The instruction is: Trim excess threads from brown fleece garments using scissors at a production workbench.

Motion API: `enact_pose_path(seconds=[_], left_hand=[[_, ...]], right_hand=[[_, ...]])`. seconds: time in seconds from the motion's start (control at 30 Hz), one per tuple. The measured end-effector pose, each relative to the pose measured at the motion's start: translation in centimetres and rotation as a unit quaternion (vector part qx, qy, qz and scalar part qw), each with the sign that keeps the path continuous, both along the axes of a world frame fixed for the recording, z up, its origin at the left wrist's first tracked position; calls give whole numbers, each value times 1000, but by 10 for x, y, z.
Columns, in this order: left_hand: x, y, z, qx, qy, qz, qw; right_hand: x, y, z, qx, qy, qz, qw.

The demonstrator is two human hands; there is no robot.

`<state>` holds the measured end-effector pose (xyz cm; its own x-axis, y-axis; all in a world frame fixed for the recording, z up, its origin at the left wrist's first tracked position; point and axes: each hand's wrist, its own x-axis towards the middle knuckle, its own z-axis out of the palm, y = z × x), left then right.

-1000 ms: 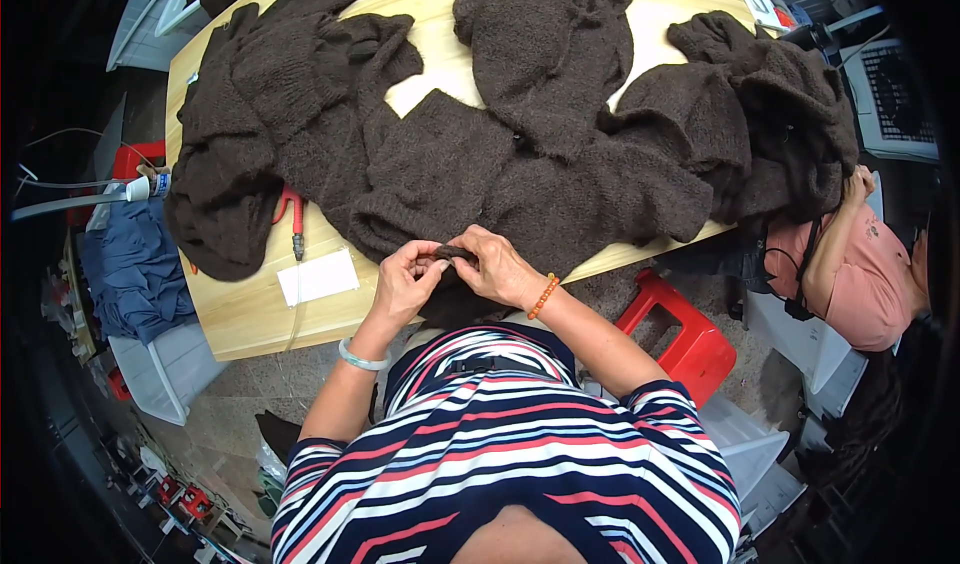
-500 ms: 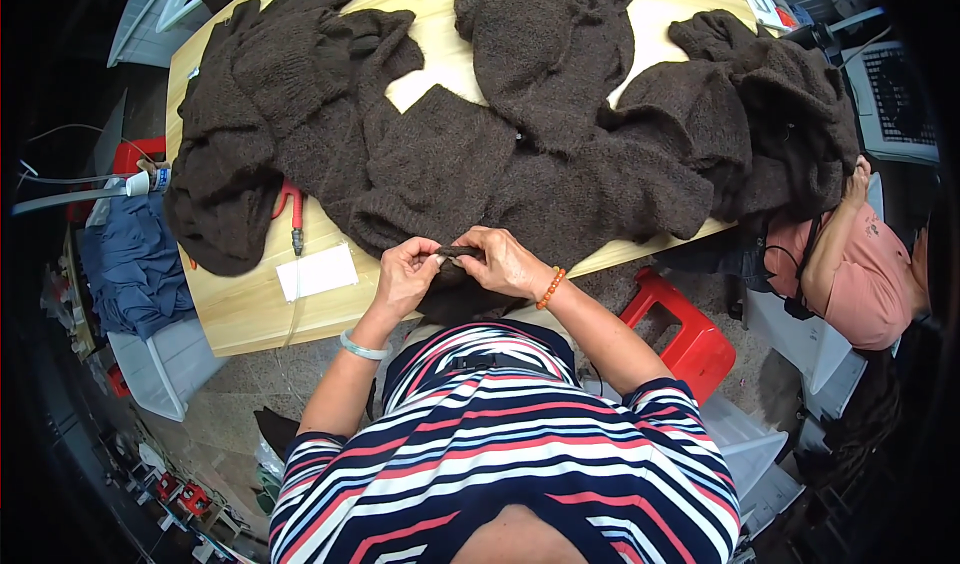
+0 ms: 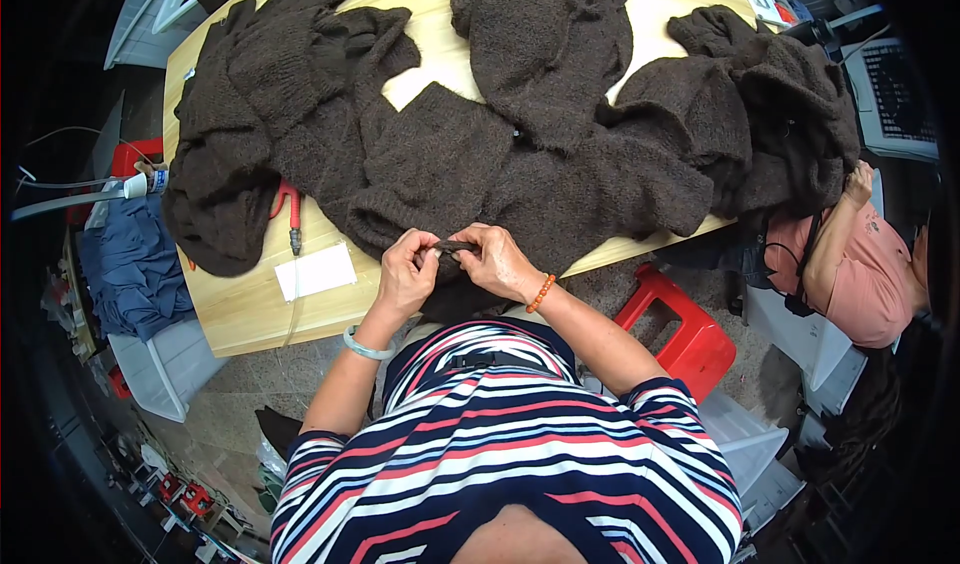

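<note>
A dark brown knitted garment (image 3: 430,169) lies spread over the near edge of the wooden table, part of it hanging down in front of me. My left hand (image 3: 407,269) pinches a small fold of its edge between thumb and fingers. Close beside it, my right hand (image 3: 497,264) grips the same edge, so the two hands almost meet. A narrow strip of the knit shows between the fingertips. Whether anything small is held there too, I cannot make out.
More brown knitwear (image 3: 545,54) covers much of the table (image 3: 240,329). Left of my hands lie a red-handled tool (image 3: 290,214) with a hose and a white card (image 3: 315,272). A red stool (image 3: 680,334) stands at right, near a person in pink (image 3: 860,274). Blue cloth (image 3: 135,264) fills a bin at left.
Both hands stay pinched on the knit edge. The right hand has shifted slightly left and turned a little, and the fold between the fingers sits at a different angle.
</note>
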<state>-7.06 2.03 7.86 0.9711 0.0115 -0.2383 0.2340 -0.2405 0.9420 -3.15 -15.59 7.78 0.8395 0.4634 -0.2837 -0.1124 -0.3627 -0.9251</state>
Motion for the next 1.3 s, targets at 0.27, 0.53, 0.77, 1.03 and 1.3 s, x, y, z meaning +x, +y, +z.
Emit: enact_pose_path(seconds=[0.27,0.53,0.77,1.03,1.3], left_hand=[[-3,-6,3,95,-75,-7,993],[1,15,-7,-56,91,-44,993],[5,15,-10,-44,88,-57,993],[4,12,-4,-27,77,7,997],[-19,-16,13,52,-35,111,992]], right_hand=[[0,-1,-7,-6,-63,2,998],[13,-7,-4,24,-105,81,991],[29,-12,3,34,-12,139,990],[20,1,4,28,39,40,998],[12,2,-6,112,103,-25,988]])
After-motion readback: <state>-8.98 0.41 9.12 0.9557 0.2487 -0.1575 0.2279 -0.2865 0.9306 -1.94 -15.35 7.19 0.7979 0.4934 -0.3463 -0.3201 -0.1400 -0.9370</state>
